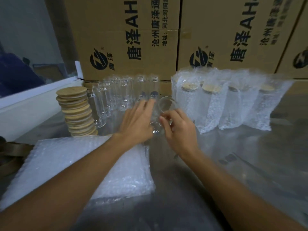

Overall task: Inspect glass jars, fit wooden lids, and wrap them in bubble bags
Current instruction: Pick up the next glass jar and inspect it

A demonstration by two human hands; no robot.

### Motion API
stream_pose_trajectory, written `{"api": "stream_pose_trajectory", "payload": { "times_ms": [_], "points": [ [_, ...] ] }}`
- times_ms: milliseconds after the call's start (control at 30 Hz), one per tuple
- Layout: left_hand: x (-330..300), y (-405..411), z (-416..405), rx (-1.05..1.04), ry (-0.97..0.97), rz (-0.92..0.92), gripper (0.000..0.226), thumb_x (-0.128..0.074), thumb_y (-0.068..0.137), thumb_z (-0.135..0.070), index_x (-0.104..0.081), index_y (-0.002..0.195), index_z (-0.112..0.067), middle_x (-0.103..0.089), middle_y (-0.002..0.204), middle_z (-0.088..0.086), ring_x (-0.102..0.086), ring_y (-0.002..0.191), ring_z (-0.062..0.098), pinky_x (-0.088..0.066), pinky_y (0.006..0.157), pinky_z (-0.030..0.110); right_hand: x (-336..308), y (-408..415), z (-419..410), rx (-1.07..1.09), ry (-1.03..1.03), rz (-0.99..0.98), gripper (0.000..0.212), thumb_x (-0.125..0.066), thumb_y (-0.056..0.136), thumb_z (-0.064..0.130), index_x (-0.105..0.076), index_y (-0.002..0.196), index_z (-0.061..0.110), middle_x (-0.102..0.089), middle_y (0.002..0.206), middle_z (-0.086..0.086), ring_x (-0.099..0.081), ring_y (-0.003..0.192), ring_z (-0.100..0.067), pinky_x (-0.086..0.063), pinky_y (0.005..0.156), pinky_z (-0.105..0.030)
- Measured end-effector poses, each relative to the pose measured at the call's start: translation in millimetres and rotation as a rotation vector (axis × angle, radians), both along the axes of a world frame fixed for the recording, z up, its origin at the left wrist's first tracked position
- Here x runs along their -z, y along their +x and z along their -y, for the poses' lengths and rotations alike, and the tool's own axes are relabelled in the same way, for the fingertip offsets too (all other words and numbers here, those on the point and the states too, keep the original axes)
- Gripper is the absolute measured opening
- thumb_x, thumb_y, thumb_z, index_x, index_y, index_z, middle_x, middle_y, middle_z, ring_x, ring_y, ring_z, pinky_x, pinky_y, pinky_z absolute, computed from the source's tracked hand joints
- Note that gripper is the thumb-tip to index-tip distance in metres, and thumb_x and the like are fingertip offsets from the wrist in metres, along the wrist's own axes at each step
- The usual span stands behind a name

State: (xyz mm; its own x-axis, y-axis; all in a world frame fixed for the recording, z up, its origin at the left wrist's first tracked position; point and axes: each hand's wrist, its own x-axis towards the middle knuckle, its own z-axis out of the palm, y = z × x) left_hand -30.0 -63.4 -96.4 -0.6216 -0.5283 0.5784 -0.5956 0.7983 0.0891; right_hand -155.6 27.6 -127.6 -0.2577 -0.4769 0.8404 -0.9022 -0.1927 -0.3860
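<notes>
A clear glass jar (pixel 162 108) without a lid stands tilted at the middle of the steel table, its open mouth facing up and right. My right hand (pixel 178 129) grips its lower body with curled fingers. My left hand (pixel 136 120) lies against the jar's left side, fingers straight. Several bare glass jars (pixel 116 94) stand in rows behind. A leaning stack of round wooden lids (pixel 76 110) stands to their left. A pile of flat bubble bags (pixel 83 165) lies under my left forearm. Several lidded jars wrapped in bubble bags (pixel 221 104) stand at the right.
Printed cardboard cartons (pixel 166 35) wall off the back of the steel table (pixel 250 164). A white ledge (pixel 33 100) runs along the left. Brown tape rolls (pixel 10 155) lie at the left edge.
</notes>
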Motion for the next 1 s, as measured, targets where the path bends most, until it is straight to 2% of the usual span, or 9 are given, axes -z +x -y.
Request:
{"api": "stream_pose_trajectory", "payload": {
  "times_ms": [67,167,267,333,433,533,633,800,1000],
  "points": [
    [5,-11,-8,0.12,0.341,-0.182,0.095,-0.074,0.063,-0.029,-0.026,0.144,-0.033,-0.042,0.141,-0.004,-0.048,0.124,0.012,-0.043,0.091,0.028,3,1,-6,-0.012,-0.081,-0.055,0.017,-0.067,0.097,0.014,-0.071,0.09,-0.001,-0.063,0.092,-0.014,-0.061,0.07,-0.029,-0.052,0.057,-0.046],
    [16,-25,-17,0.225,0.588,-0.541,0.08,-0.068,0.05,-0.05,-0.044,0.125,-0.043,-0.058,0.105,-0.033,-0.056,0.095,-0.018,-0.042,0.074,0.004,4,4,-10,-0.009,-0.145,-0.047,0.027,-0.062,0.099,0.023,-0.07,0.087,0.001,-0.06,0.111,-0.017,-0.06,0.071,-0.026,-0.053,0.05,-0.044],
    [30,-32,-17,0.237,0.623,-0.72,0.068,-0.077,0.063,-0.026,-0.051,0.127,-0.03,-0.058,0.1,-0.033,-0.062,0.102,-0.002,-0.045,0.081,0.009,6,5,-11,-0.06,-0.106,0.041,0.022,-0.07,0.094,0.028,-0.07,0.106,0.01,-0.051,0.134,-0.014,-0.061,0.069,-0.015,-0.057,0.057,-0.04],
    [32,-31,-22,0.239,0.649,-0.793,0.072,-0.071,0.055,-0.04,-0.052,0.124,-0.031,-0.056,0.103,-0.035,-0.06,0.097,0.001,-0.047,0.085,0.014,10,6,-9,-0.111,-0.025,0.131,0.048,-0.069,0.091,0.036,-0.059,0.134,0.016,-0.047,0.141,-0.008,-0.061,0.082,-0.004,-0.056,0.078,-0.025],
    [34,-28,-25,0.217,0.59,-0.731,0.068,-0.068,0.062,-0.041,-0.052,0.128,-0.032,-0.06,0.11,-0.032,-0.061,0.095,0.0,-0.051,0.093,0.024,14,6,-10,-0.177,0.075,0.216,0.071,-0.066,0.09,0.041,-0.042,0.151,0.012,-0.05,0.144,-0.004,-0.046,0.122,0.004,-0.033,0.099,-0.003],
    [38,-23,-24,0.199,0.501,-0.637,0.066,-0.076,0.078,-0.008,-0.051,0.135,-0.027,-0.062,0.127,-0.007,-0.062,0.114,0.013,-0.051,0.1,0.037,17,3,-11,-0.224,0.13,0.307,0.077,-0.068,0.086,0.048,-0.042,0.151,0.017,-0.052,0.142,0.003,-0.048,0.13,-0.001,-0.038,0.108,-0.015],
    [38,-20,-28,0.178,0.388,-0.584,0.066,-0.068,0.077,0.002,-0.052,0.137,-0.022,-0.058,0.132,-0.004,-0.056,0.121,0.016,-0.047,0.102,0.034,18,6,-13,-0.228,0.118,0.414,0.07,-0.074,0.078,0.056,-0.051,0.135,0.024,-0.057,0.127,0.009,-0.06,0.116,-0.01,-0.054,0.096,-0.04],
    [43,-17,-31,0.174,0.317,-0.408,0.085,-0.067,0.07,0.012,-0.047,0.142,-0.028,-0.049,0.142,-0.009,-0.047,0.13,0.016,-0.047,0.101,0.034,17,3,-17,-0.121,0.126,0.572,0.058,-0.07,0.068,0.074,-0.051,0.105,0.034,-0.061,0.106,0.02,-0.066,0.096,-0.009,-0.057,0.083,-0.041],
    [44,-17,-32,0.181,0.243,-0.352,0.089,-0.076,0.066,0.006,-0.047,0.143,-0.028,-0.049,0.142,-0.007,-0.044,0.132,0.019,-0.043,0.106,0.038,11,-7,-20,-0.177,0.032,0.684,0.023,-0.059,0.102,0.032,-0.051,0.082,0.024,-0.066,0.085,0.018,-0.063,0.054,-0.012,-0.057,0.047,-0.043]
  ]
}}
